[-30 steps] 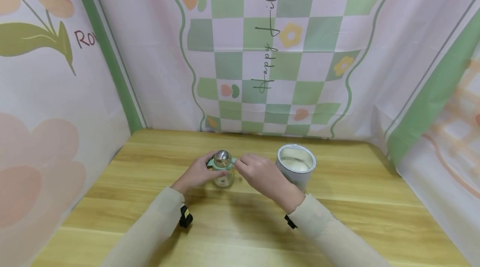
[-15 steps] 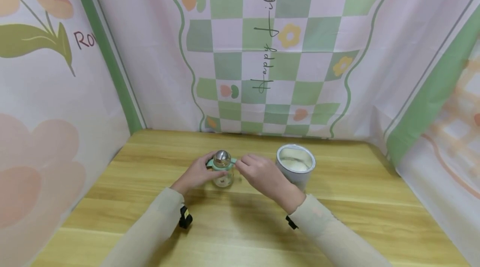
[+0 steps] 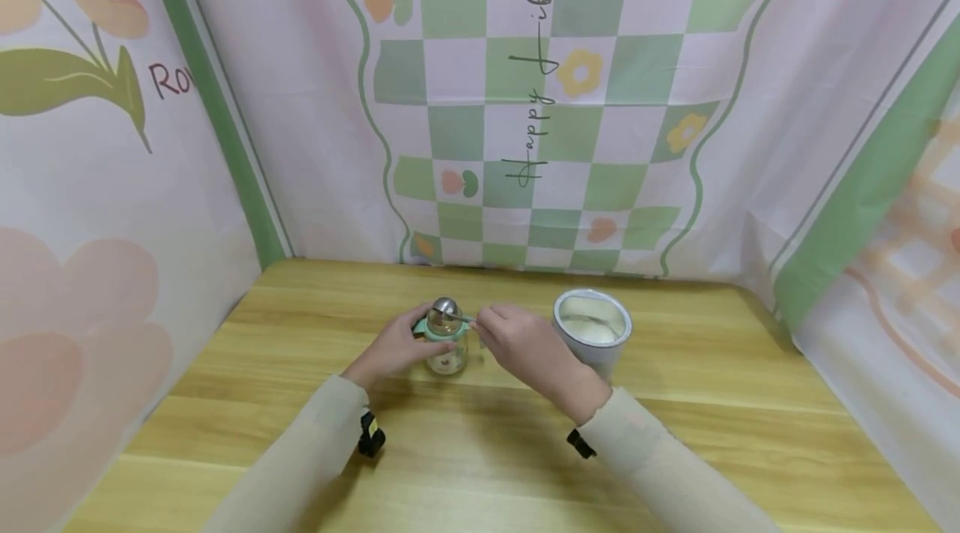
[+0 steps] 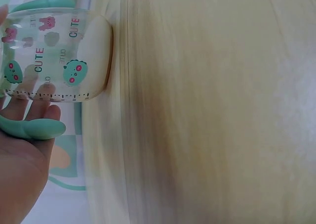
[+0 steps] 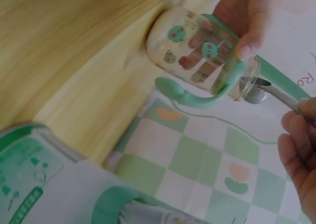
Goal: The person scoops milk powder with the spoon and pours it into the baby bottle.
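Turning spoon (image 5: 281, 95) at mouth of bottle (image 5: 190, 53), right hand (image 3: 528, 351) pinched it; more handle showed than before, likely emptying. Left hand (image 3: 397, 350) clasped bottle.

Bottle (image 4: 57, 51): clear, two green handles, printed with cartoon creatures, "CUTE" lettering and a tick scale; mouth uncovered, standing upright on the table (image 3: 480, 466), pale at its base. Spoon (image 5: 277, 93): shiny metal, rounded bowl at the bottle's mouth, handle slanting away; contact with the rim unclear.
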Action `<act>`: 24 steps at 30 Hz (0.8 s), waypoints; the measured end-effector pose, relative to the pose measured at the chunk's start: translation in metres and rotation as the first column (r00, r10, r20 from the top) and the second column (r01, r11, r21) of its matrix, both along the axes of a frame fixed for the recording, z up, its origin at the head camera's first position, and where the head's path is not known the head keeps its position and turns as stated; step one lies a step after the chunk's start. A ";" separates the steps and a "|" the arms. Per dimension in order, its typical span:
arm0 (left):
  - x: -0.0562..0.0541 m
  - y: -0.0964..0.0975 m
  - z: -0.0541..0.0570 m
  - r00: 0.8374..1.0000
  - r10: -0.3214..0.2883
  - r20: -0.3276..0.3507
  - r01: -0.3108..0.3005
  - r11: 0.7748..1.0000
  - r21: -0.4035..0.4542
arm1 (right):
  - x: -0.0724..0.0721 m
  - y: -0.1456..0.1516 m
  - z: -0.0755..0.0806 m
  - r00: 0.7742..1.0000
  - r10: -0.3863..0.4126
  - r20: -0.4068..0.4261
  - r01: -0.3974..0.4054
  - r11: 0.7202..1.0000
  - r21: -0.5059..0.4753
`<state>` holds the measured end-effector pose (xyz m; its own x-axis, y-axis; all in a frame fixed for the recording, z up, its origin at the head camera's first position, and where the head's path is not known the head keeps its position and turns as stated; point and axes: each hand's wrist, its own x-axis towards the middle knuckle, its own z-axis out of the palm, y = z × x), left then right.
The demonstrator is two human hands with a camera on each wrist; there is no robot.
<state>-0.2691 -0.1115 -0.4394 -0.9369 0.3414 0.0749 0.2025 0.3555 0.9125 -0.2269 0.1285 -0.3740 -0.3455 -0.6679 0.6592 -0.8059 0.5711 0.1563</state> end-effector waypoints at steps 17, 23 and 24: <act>0.001 0.000 0.002 1.000 0.024 0.021 -0.023 0.999 -0.043 | -0.002 -0.001 0.011 0.925 0.025 0.379 0.080 0.962 -0.260; 0.001 0.000 0.003 1.000 0.012 0.019 -0.011 0.999 -0.030 | -0.003 0.004 0.015 0.921 0.072 0.384 0.060 0.945 -0.321; 0.001 0.000 0.003 1.000 0.011 0.020 -0.010 1.000 -0.028 | -0.003 0.005 0.016 0.920 0.074 0.386 0.060 0.944 -0.326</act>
<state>-0.2682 -0.1116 -0.4369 -0.9418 0.3330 0.0461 0.1799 0.3833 0.9059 -0.2296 0.1339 -0.3578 -0.6138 -0.4431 0.6533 -0.7673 0.5296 -0.3617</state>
